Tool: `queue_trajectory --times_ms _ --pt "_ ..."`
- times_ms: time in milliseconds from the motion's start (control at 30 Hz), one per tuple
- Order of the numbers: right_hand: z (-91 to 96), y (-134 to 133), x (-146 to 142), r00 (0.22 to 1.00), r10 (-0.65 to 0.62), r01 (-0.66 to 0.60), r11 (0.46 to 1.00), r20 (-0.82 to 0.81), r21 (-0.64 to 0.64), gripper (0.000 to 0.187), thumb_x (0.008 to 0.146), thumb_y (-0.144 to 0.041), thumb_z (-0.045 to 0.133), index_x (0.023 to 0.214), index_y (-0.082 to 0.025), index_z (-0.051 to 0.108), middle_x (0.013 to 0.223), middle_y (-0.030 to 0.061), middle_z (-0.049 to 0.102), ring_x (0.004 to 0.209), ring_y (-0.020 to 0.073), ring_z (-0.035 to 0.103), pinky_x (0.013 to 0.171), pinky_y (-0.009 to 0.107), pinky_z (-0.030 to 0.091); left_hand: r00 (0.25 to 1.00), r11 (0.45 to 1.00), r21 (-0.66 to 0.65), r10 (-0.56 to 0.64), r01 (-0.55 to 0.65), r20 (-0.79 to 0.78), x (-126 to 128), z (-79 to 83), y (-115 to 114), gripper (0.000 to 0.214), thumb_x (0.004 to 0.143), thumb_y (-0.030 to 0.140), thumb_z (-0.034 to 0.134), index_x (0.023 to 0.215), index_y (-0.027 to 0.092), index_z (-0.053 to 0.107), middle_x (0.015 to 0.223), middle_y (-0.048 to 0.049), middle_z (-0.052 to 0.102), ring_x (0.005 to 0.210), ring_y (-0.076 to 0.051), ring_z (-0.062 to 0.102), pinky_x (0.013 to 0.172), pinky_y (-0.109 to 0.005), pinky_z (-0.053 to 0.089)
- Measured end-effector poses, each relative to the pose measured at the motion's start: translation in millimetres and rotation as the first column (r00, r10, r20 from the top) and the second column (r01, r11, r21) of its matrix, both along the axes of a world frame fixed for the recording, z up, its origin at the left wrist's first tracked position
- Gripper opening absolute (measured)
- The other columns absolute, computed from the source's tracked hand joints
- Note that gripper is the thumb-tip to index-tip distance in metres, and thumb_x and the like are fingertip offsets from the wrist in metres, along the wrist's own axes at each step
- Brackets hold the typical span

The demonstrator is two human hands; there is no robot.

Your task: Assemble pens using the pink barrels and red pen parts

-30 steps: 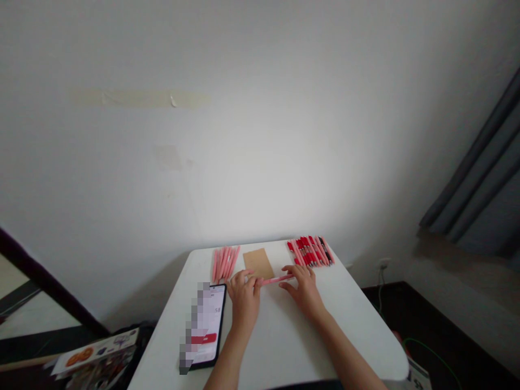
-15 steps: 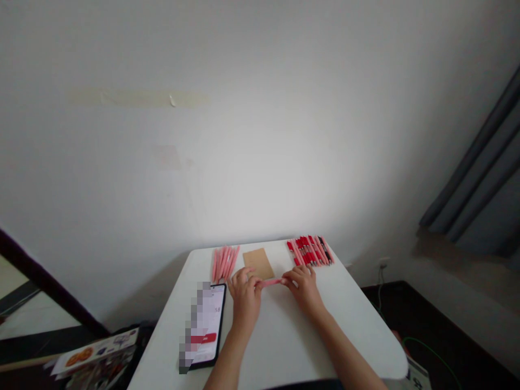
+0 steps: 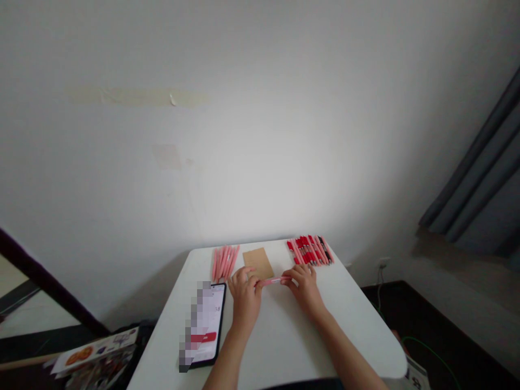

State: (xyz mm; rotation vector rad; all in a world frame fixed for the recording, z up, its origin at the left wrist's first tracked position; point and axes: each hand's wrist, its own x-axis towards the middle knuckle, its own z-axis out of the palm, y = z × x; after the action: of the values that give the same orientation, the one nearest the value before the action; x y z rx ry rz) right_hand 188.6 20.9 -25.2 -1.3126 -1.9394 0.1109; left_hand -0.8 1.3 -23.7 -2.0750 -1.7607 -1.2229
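Note:
A pink pen (image 3: 273, 281) is stretched between my two hands, lying roughly level just in front of a brown paper square (image 3: 259, 262). My left hand (image 3: 245, 292) pinches its left end with thumb and fingertips. The right end is gripped by my right hand (image 3: 303, 287), whose fingers cover that tip. A small pale mark shows on the pen's barrel. Behind my left hand lies a bunch of pink pens (image 3: 225, 263). Beyond my right hand, a row of red, pink and black pens (image 3: 311, 251) lies side by side.
On the white table (image 3: 280, 341), a phone (image 3: 207, 325) with its screen lit lies left of my left forearm. The wall (image 3: 260, 162) rises behind the table's back edge. A grey curtain (image 3: 479, 179) hangs at the right, and a printed box (image 3: 95, 349) sits low at the left.
The pen between my hands has turned slightly, so a pale mark on its barrel now shows. Both hands stay in nearly the same place.

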Motion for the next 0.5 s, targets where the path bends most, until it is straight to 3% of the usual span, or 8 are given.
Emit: queue_trajectory --times_ms 300,500 --pt "-5.2 3.2 0.8 0.998 0.013 -0.014 1.0 -0.055 -0.014 0.01 0.084 -0.037 0.062 0.084 -0.028 0.067 0.083 0.0004 0.067 0.094 0.0222 0.055 0.097 0.045 0.028 1.0 0.999 0.033 -0.002 0.002 0.0 0.7 3.1 -1.3 0.015 0.083 0.027 0.055 0.073 0.021 0.066 0.11 -0.0081 0.057 0.106 -0.026 0.048 0.095 -0.05 0.035" --pt "-4.9 6.0 2.8 0.952 0.101 -0.115 0.993 -0.29 -0.031 0.017 0.079 -0.04 0.066 0.083 -0.024 0.069 0.08 0.0038 0.067 0.087 0.0223 0.057 0.085 0.038 0.039 1.0 0.999 0.051 0.005 -0.007 0.022 -1.7 0.2 -0.1 0.017 0.084 0.031 0.054 0.078 0.022 0.066 0.107 -0.008 0.058 0.105 -0.025 0.05 0.094 -0.048 0.037"
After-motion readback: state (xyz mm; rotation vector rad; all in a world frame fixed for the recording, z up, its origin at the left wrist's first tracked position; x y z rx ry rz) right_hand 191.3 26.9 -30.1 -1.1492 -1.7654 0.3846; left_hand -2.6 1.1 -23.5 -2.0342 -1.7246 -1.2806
